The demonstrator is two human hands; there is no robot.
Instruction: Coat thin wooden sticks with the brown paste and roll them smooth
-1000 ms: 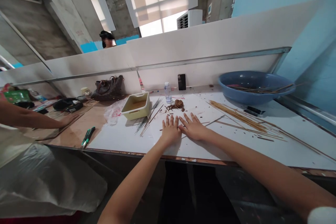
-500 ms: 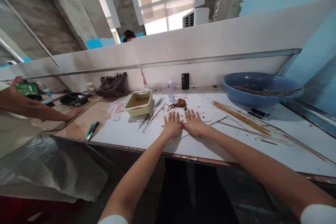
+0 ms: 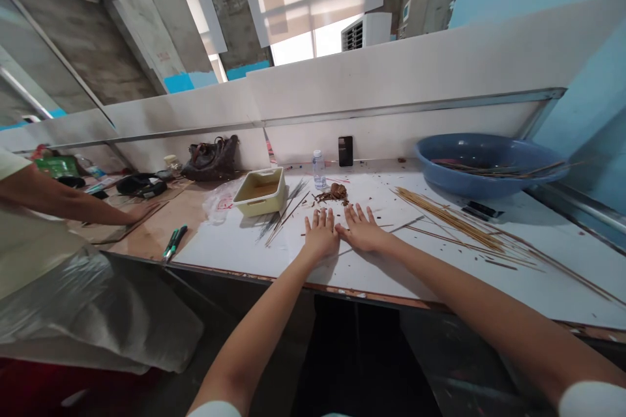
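Note:
Palm down on the white tabletop (image 3: pixel 391 290), my left hand (image 3: pixel 321 234) lies flat with its fingers spread. My right hand (image 3: pixel 360 229) rests flat beside it, fingers apart, the two thumbs meeting or nearly so. Neither hand holds anything. Just beyond the fingertips is a small brown clump (image 3: pixel 337 191) with broken brown bits around it. A thin grey strip (image 3: pixel 409 223) and a few thin sticks lie by the right hand. Farther right is a bundle of tan sticks (image 3: pixel 447 220). Dark thin rods (image 3: pixel 283 215) lie to the left of my hands.
A yellowish tub (image 3: pixel 259 207) holds brownish liquid. Behind the clump stand a clear bottle (image 3: pixel 319 171) and a phone (image 3: pixel 345 151). A blue basin (image 3: pixel 489 186) with sticks is at right. Green-black cutters (image 3: pixel 175 242), a dark handbag (image 3: pixel 210 159) and another person's arm (image 3: pixel 73 205) are at left.
Both hands stay flat in the same place. The view has shifted very slightly, and the head seen above the partition is no longer visible.

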